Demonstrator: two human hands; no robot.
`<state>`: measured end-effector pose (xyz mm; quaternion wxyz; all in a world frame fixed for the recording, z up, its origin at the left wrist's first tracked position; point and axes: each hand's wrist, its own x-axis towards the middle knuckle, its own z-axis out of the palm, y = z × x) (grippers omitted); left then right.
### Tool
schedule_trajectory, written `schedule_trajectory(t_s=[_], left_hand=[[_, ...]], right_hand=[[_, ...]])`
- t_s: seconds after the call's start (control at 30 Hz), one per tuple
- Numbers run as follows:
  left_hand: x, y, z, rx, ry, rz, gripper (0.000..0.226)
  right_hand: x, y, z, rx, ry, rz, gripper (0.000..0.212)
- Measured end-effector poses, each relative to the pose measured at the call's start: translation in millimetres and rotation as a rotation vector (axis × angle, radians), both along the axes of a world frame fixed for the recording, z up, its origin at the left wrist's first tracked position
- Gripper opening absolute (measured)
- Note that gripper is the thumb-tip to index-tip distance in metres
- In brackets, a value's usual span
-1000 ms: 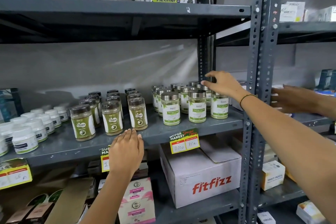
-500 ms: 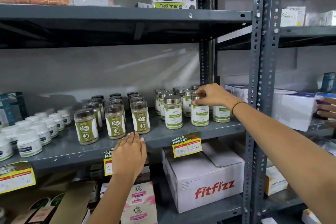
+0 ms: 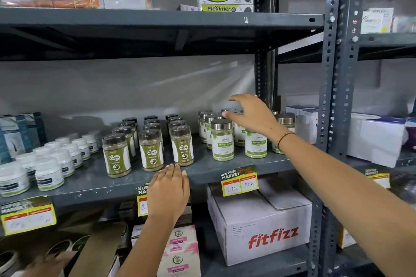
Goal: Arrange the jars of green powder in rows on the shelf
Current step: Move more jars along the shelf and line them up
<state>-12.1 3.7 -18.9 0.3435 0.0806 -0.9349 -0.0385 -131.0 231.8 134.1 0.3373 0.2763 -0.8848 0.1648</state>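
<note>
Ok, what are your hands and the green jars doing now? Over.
Right hand open above the silver-lid jars, holding nothing. Left hand flat on the shelf edge. Nothing in the way.

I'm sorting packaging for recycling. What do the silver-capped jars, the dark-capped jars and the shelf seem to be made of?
Silver-capped jars: clear bodies, glass or plastic, I can't tell; the caps look like brushed metal with a dull sheen.
Dark-capped jars: probably clear plastic, with crinkly shrink film shining over the dark caps.
Shelf: grey painted steel, judging by the scuffs and the perforated bolted uprights.
</note>
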Motion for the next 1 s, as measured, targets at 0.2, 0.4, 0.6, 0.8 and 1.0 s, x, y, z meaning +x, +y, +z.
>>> schedule_trajectory(t_s=[0.2, 0.4, 0.6, 0.8, 1.0], left_hand=[[-1.2, -0.9, -0.7, 0.000, 0.010, 0.001, 0.046], [-0.6, -1.9, 0.3, -0.010, -0.001, -0.012, 0.051], [0.2, -1.7, 0.3, -0.014, 0.010, -0.028, 0.050], [-1.5, -2.1, 0.1, -0.020, -0.004, -0.025, 0.051], [-1.5, -2.6, 0.3, -0.032, 0.002, -0.026, 0.052]], right_hand=[[22.1, -87.0, -8.3, 0.122, -0.096, 0.233, 0.067], [20.9, -129.9, -18.9, 0.232, -0.245, 0.214, 0.074], [19.6, -128.8, -17.6, 0.156, -0.278, 0.198, 0.069], [21.4, -124.2, -16.2, 0.136, -0.274, 0.186, 0.070], [25.4, -124.2, -19.8, 0.123, -0.282, 0.186, 0.071]])
